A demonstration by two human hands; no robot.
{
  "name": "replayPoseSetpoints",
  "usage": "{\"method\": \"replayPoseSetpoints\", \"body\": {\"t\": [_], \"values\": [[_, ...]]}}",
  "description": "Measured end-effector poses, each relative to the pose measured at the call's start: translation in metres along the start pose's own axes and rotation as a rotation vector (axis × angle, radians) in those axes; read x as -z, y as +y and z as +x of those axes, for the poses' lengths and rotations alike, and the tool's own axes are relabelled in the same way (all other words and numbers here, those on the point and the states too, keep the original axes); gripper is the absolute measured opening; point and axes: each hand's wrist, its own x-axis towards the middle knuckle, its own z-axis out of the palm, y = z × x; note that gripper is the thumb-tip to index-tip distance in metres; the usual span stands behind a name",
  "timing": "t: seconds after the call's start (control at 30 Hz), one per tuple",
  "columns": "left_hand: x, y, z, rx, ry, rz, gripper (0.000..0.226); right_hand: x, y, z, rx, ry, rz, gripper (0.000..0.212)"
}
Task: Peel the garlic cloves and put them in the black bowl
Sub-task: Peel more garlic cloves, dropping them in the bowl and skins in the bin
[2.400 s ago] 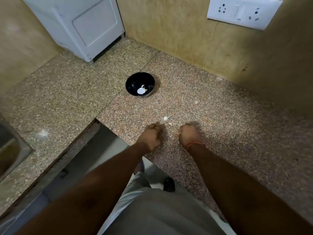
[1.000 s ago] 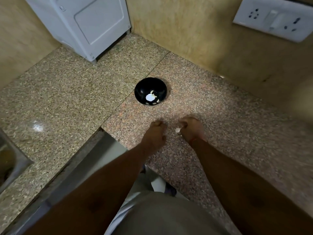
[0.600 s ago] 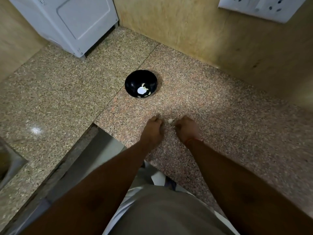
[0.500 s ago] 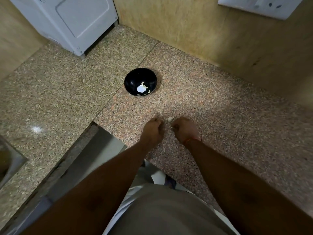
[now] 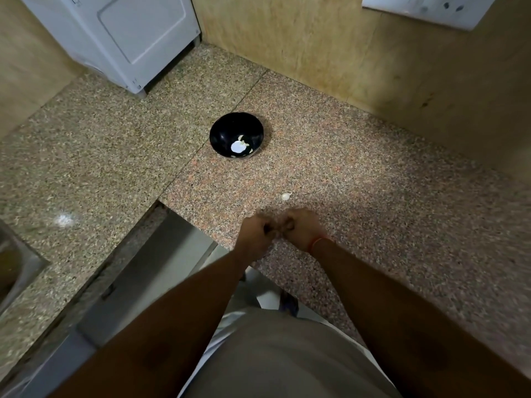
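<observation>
Hands drew back together | garlic clove [image 5: 285, 195] left lying, tip pointing right | both grips curled, contents hidden

A speckled stone counter [image 5: 373, 196] fills the scene. A white machine [image 5: 120, 38] stands far left. A white switch plate [image 5: 425, 8] is far right.

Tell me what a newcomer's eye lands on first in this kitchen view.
First, the black bowl standing alone on the speckled granite counter, with white garlic pieces bright inside it. Next, the left hand and right hand, fingers curled, knuckles nearly together near the counter's front edge. A small pale garlic piece lies just beyond them.
</observation>
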Motion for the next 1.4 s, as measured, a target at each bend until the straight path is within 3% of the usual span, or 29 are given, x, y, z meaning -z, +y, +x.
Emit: {"method": "replayPoseSetpoints", "body": {"t": [0.23,0.4,0.53,0.8,0.93,1.07,1.23,1.4], "values": [[-0.004,0.007,-0.008,0.035,0.033,0.012,0.035,-0.012,0.000,-0.003,0.073,0.005,-0.094,0.020],[-0.005,0.008,-0.007,0.100,0.017,0.028,0.022,-0.015,0.000,-0.011,0.055,0.024,-0.087,0.016],[0.001,0.009,-0.007,0.105,-0.001,0.002,0.025,-0.017,-0.003,-0.013,0.043,0.026,-0.098,0.015],[0.008,0.003,-0.005,0.134,0.004,0.007,0.051,-0.020,-0.012,-0.015,0.101,-0.027,-0.267,0.016],[0.011,0.005,0.000,0.107,-0.070,0.063,0.049,-0.021,-0.017,-0.011,0.123,-0.053,-0.339,0.014],[0.014,0.005,0.003,0.095,-0.144,0.180,0.025,-0.021,-0.018,-0.008,0.132,-0.066,-0.341,0.014],[0.016,0.006,-0.002,0.178,-0.043,0.057,0.047,-0.022,-0.015,-0.007,0.125,-0.059,-0.320,0.014],[0.016,0.003,-0.003,0.272,-0.029,-0.017,0.046,-0.027,-0.013,-0.006,0.089,-0.038,-0.316,0.014]]}}
